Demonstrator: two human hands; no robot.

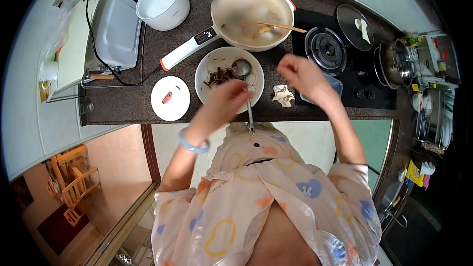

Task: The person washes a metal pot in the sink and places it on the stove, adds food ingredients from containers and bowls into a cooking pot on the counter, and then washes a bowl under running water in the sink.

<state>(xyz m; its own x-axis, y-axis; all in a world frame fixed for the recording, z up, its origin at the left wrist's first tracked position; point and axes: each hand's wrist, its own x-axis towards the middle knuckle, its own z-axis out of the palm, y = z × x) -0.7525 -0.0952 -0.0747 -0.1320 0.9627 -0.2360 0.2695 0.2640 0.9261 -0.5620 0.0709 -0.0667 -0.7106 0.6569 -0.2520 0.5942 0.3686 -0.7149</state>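
My left hand point(224, 103) hangs over the front of a white bowl point(201, 86), its fingers drawn together and slightly blurred. Dark strips of food point(219, 75) lie in this bowl, along with a metal spoon point(250, 116) whose long handle passes by my left fingertips and sticks out over the counter edge. I cannot make out whether those fingers touch it. To the right, my right hand point(304, 76) is raised with curled, pinched fingers; anything inside them is hidden. Just below it lies a crumpled pale wrapper point(283, 96).
Behind the bowl, a white electric pan point(219, 10) holds cloudy liquid with food, chopsticks point(281, 26) resting across its rim. A white pot point(162, 7), a round white lid point(170, 111), a gas burner point(325, 49), a glass lid point(347, 24) and a clear container point(335, 88) surround the work spot.
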